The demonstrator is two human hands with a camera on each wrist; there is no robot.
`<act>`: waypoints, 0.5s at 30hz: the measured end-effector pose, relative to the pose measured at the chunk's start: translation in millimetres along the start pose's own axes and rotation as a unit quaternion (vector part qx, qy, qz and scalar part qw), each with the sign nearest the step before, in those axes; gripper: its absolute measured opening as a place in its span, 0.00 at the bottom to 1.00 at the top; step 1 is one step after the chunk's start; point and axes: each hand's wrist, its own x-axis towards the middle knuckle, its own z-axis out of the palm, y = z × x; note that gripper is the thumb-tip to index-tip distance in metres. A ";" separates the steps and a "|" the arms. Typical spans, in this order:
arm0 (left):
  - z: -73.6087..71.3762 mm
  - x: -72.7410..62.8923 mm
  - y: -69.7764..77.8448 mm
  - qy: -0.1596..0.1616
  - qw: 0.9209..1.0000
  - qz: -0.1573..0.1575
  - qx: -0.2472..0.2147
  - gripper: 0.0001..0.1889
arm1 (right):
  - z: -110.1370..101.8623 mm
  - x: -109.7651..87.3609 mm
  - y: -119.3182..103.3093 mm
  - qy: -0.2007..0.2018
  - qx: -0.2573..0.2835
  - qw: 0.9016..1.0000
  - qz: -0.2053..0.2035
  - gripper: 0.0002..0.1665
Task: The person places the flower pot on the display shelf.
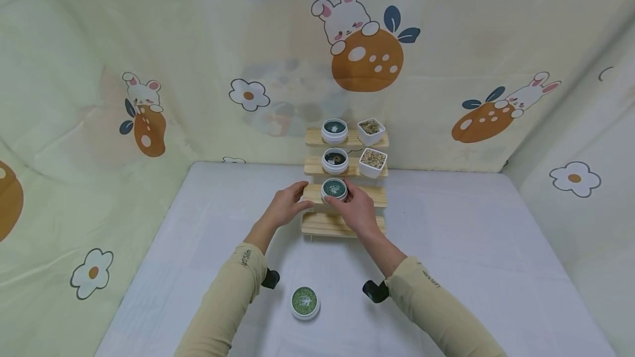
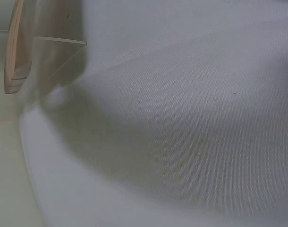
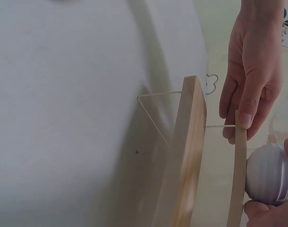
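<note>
My right hand (image 1: 356, 211) grips a small round white pot (image 1: 334, 188) with a dark green top, thumb on its near side and fingers round its right. The pot stands right at the third step down of a wooden tiered stand (image 1: 343, 227); its base meets the board in the right wrist view. At the left end of that same step, my left hand (image 3: 257, 61) pinches the board, thumb over the edge and fingers behind. The left wrist view shows only cloth and a corner of the stand (image 2: 14, 56), with neither hand in it.
Higher steps bear two more round white pots (image 1: 335, 160) with dark tops and two square white pots (image 1: 373, 162) of grainy bits. A round pot with a green top (image 1: 305, 302) stands on the white tablecloth (image 1: 446, 269) between my forearms. A printed curtain (image 1: 278, 26) hangs behind.
</note>
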 end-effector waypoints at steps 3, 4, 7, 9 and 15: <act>0.6 0.9 -0.5 0.001 1.000 -0.003 0.005 0.33 | -0.7 -1.8 1.7 0.002 0.009 1.000 -0.007 0.39; 0.6 0.8 -0.3 0.001 1.000 -0.003 0.007 0.33 | -1.2 -2.6 2.1 0.002 0.013 1.000 -0.008 0.40; 0.4 0.0 0.7 0.002 1.000 -0.001 0.007 0.33 | -2.9 -5.5 2.3 0.003 0.023 1.000 -0.005 0.42; 0.3 -0.6 1.3 0.003 1.000 0.001 0.006 0.33 | -4.1 -7.4 2.6 0.003 0.028 1.000 -0.004 0.43; -0.1 -1.4 2.7 0.006 1.000 0.005 0.006 0.34 | -8.1 -12.8 6.3 -0.005 0.032 0.999 -0.009 0.43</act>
